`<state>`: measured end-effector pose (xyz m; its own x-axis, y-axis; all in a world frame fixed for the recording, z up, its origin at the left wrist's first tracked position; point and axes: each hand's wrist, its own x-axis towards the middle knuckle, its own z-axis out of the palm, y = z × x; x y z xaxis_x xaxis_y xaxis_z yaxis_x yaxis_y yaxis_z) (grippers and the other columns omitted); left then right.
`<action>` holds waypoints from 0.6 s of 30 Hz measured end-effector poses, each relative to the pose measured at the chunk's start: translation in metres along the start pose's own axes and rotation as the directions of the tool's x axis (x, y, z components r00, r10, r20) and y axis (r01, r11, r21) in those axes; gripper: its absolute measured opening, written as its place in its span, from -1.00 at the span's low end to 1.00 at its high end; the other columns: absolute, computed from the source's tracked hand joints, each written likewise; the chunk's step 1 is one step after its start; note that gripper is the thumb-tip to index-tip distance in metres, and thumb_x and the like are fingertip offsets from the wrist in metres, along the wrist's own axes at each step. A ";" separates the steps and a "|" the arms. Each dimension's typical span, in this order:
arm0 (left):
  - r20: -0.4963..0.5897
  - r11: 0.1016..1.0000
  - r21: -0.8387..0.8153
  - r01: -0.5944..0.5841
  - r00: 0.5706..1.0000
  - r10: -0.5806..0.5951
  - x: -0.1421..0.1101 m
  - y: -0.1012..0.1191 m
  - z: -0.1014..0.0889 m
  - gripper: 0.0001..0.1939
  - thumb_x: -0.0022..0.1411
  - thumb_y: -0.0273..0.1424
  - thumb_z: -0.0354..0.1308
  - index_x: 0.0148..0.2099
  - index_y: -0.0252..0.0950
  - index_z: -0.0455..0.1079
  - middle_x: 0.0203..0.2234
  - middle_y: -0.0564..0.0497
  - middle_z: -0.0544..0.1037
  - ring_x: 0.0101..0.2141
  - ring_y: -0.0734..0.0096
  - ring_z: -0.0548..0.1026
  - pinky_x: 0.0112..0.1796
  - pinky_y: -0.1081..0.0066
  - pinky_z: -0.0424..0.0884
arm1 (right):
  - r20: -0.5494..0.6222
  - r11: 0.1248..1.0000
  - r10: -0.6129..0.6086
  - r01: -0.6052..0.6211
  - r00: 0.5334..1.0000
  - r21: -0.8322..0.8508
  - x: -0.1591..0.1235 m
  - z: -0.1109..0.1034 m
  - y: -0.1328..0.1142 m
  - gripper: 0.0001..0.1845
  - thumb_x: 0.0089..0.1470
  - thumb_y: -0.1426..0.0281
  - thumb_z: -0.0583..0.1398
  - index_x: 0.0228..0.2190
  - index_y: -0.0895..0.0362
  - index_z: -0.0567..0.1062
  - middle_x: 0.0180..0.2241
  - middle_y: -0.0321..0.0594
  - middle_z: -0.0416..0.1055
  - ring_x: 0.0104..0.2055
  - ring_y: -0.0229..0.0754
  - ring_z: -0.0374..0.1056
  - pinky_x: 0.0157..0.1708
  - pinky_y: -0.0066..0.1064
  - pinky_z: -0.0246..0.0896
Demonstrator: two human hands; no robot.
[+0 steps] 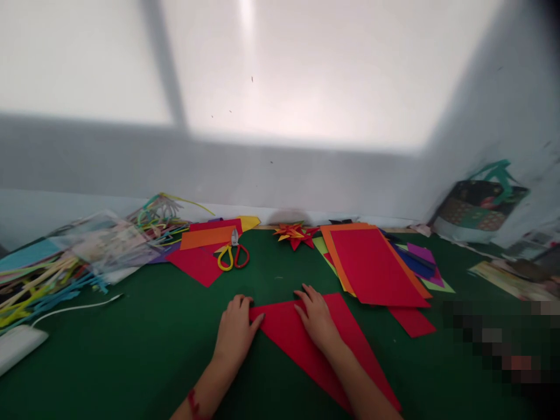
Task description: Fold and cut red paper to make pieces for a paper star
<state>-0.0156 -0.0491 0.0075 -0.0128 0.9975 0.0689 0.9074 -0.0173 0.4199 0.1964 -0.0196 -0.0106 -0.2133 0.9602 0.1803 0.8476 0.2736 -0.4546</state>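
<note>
A folded sheet of red paper [301, 344] lies on the green tabletop in front of me. At its left corner is my left hand [236, 324], with its fingers along the edge and its thumb on the corner, holding it. My right hand [317, 315] rests on top of the paper near the far edge, fingers stretched out and thumb apart. My right forearm crosses the sheet and hides part of it. Beyond my left hand lie scissors [234, 254] with one yellow and one red handle. A red and orange folded-paper star [295, 235] sits farther back.
To the right lies a stack of red and orange paper [376, 262]. More coloured paper [205, 239] is at the back left. Several paper strips [56, 280], a plastic bag [111, 242] and a white device with a cord [21, 344] fill the left. A patterned bag [479, 210] stands back right.
</note>
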 end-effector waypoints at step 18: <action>0.011 0.801 -0.598 -0.014 1.000 0.026 0.005 -0.003 -0.012 -0.83 0.09 -0.29 -0.02 -0.38 -0.27 0.31 -0.67 0.14 0.34 -0.65 0.50 0.34 -0.58 0.52 0.20 | 0.045 0.994 -0.071 0.067 0.996 0.082 0.001 -0.019 -0.001 -0.72 0.06 0.23 0.00 -0.22 0.02 0.38 0.09 -0.22 0.08 0.16 -0.05 -0.12 0.10 -0.04 -0.38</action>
<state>-0.0233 -0.0446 0.0176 0.0153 0.9974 0.0699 0.4762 -0.0687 0.8767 0.2048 -0.0195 0.0066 -0.2943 0.9401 0.1722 0.7888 0.3407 -0.5116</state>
